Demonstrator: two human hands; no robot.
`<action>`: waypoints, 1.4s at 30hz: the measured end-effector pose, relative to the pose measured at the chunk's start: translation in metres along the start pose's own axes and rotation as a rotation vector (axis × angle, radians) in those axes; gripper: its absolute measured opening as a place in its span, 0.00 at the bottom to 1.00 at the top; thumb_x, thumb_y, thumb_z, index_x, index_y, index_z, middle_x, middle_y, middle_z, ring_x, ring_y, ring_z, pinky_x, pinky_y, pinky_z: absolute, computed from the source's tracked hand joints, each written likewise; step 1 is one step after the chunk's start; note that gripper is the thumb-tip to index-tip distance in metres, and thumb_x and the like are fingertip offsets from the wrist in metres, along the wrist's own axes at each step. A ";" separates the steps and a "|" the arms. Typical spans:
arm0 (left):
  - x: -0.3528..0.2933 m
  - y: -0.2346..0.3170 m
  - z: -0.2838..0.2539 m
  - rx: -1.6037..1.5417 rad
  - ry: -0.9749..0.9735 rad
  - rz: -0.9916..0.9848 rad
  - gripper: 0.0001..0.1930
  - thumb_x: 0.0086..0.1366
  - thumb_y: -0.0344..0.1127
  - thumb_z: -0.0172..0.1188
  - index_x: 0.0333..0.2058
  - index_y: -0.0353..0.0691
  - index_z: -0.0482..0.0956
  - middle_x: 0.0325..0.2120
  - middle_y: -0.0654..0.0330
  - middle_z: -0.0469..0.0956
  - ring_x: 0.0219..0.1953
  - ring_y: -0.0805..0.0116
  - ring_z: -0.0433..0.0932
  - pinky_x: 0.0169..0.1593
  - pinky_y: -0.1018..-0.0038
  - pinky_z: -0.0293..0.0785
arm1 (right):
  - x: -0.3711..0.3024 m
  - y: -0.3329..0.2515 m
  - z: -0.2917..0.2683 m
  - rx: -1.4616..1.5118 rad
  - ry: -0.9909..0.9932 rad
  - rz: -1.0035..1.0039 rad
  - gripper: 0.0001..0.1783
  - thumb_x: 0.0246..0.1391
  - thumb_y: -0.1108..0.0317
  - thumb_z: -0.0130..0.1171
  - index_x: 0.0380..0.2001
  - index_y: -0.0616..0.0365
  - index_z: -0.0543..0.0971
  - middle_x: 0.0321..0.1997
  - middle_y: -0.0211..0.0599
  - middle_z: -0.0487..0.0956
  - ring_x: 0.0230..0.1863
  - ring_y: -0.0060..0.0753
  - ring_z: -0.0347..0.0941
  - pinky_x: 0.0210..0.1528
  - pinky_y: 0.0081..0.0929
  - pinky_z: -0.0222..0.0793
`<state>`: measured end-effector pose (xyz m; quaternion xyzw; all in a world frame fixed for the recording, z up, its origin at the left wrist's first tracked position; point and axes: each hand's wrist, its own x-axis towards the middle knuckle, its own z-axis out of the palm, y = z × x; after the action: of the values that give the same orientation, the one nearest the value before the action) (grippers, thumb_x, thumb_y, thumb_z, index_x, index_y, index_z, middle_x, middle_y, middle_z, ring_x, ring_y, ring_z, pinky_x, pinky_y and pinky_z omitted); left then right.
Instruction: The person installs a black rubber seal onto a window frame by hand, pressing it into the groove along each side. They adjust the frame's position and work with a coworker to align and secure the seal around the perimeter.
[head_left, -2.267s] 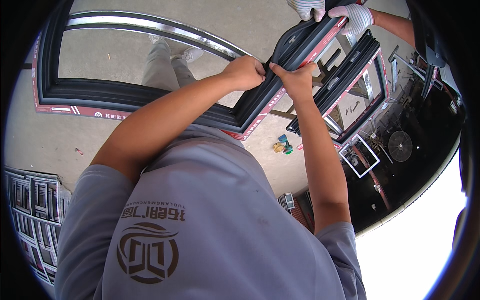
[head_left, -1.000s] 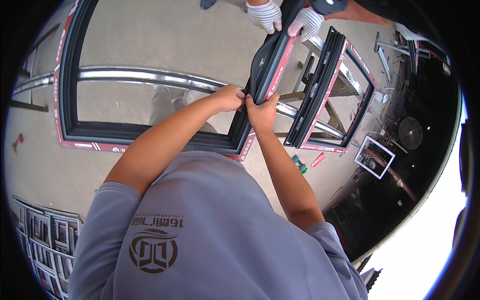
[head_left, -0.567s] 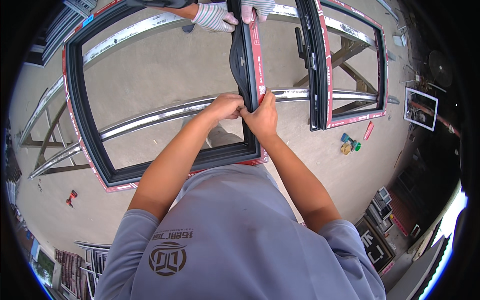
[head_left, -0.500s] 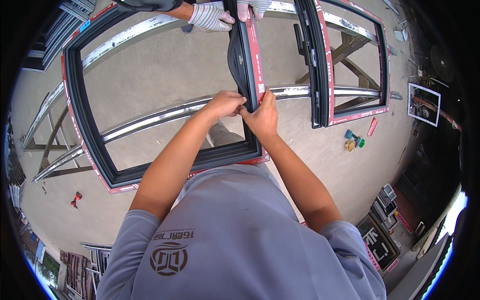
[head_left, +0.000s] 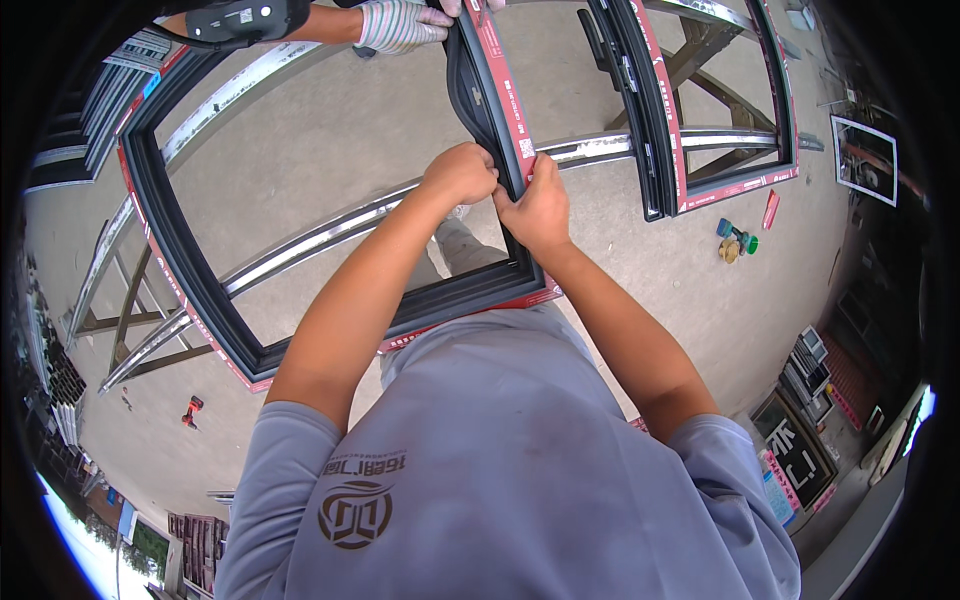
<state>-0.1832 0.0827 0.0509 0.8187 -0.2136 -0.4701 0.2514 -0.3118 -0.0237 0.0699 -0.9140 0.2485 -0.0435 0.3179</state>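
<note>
**Both hands pinched on the window frame's right-hand bar**

The left hand (head_left: 462, 172) and right hand (head_left: 538, 205) meet on the dark window frame (head_left: 190, 290), fingers closed tight on the inner edge of its right-hand bar, where a black strip seems to run along the profile. The frame lies flat on metal trestle rails (head_left: 330, 225) in front of the person, red-edged film on its outer faces. My reading is that the strip is being pressed into its groove; the next move calls for shifting the grip further along the bar, keeping the strip seated. A co-worker's gloved hand (head_left: 398, 25) steadies the far end. A second frame (head_left: 690, 190) lies to the right. Against the earlier frame, the grip sits at the same spot; only the view has drifted slightly
</note>
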 end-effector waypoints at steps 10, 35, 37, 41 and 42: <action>-0.031 0.000 -0.002 0.120 0.238 0.094 0.19 0.56 0.41 0.70 0.47 0.45 0.85 0.49 0.54 0.82 0.49 0.52 0.81 0.49 0.58 0.78 | -0.003 -0.004 0.003 -0.095 0.039 0.042 0.30 0.45 0.64 0.75 0.44 0.63 0.67 0.38 0.57 0.78 0.41 0.68 0.76 0.42 0.54 0.73; 0.028 0.028 -0.064 0.834 0.203 1.275 0.28 0.41 0.44 0.79 0.42 0.46 0.77 0.41 0.65 0.75 0.52 0.59 0.72 0.66 0.61 0.65 | 0.000 -0.029 0.010 -0.218 0.096 0.365 0.24 0.42 0.62 0.74 0.40 0.59 0.75 0.39 0.47 0.83 0.42 0.55 0.82 0.47 0.47 0.77; 0.028 0.029 -0.064 0.830 0.183 1.253 0.28 0.41 0.44 0.79 0.41 0.47 0.78 0.41 0.66 0.74 0.52 0.60 0.72 0.64 0.62 0.67 | 0.002 -0.028 0.011 -0.202 0.126 0.356 0.25 0.40 0.58 0.74 0.38 0.60 0.75 0.36 0.50 0.83 0.41 0.60 0.81 0.46 0.49 0.76; 0.027 0.031 -0.065 0.865 0.187 1.241 0.27 0.41 0.44 0.79 0.40 0.48 0.78 0.40 0.66 0.74 0.51 0.60 0.72 0.61 0.64 0.69 | -0.006 -0.023 0.014 -0.227 0.163 0.293 0.28 0.41 0.55 0.75 0.39 0.61 0.75 0.35 0.52 0.83 0.41 0.62 0.81 0.45 0.51 0.76; 0.027 0.031 -0.066 0.868 0.189 1.240 0.27 0.41 0.44 0.79 0.40 0.48 0.78 0.40 0.66 0.74 0.51 0.60 0.72 0.60 0.64 0.69 | -0.010 -0.021 0.014 -0.220 0.171 0.284 0.29 0.42 0.54 0.75 0.40 0.61 0.75 0.36 0.53 0.83 0.41 0.62 0.81 0.44 0.51 0.76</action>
<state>-0.1167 0.0561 0.0805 0.6109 -0.7775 -0.0446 0.1423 -0.3084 0.0036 0.0725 -0.8919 0.4042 -0.0485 0.1967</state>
